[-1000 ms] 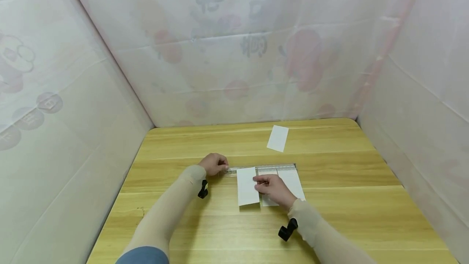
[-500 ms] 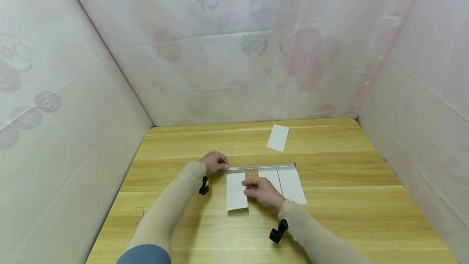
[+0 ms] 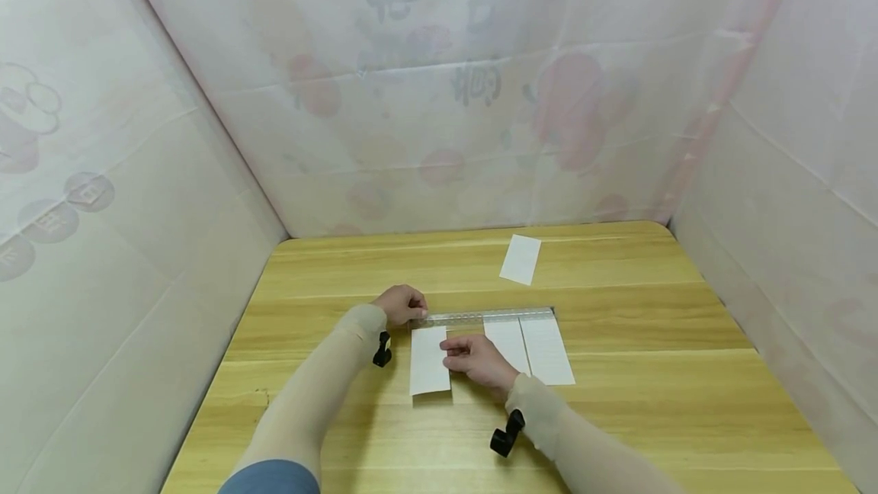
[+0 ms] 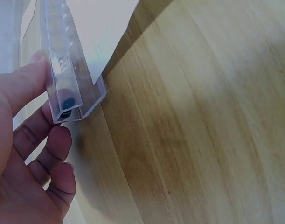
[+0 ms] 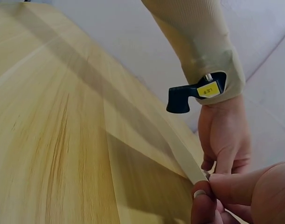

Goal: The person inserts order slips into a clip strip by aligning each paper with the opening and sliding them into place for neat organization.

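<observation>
My left hand (image 3: 401, 306) pinches the left end of a clear plastic strip (image 3: 473, 317) on the table. In the left wrist view this strip (image 4: 63, 65) is a hollow channel with a small dark piece inside its end, held between thumb and fingers. Between thumb and fingertips, my right hand (image 3: 482, 362) pinches a white paper card (image 3: 429, 360) by its right edge. The card is tilted, its near edge off the table, its top close to the strip's left part. Whether it touches the strip I cannot tell. Two white cards (image 3: 506, 335) (image 3: 547, 349) stand side by side along the strip's right part.
Farther back on the wooden table (image 3: 329, 265) lies one loose white card (image 3: 520, 259). Printed fabric walls (image 3: 439, 120) enclose the table at the back and both sides. A black camera mount (image 3: 507, 433) sits on the right wrist.
My right hand has moved the white card leftward along the strip and slightly nearer, uncovering the card behind it. The left hand keeps its place on the strip's end.
</observation>
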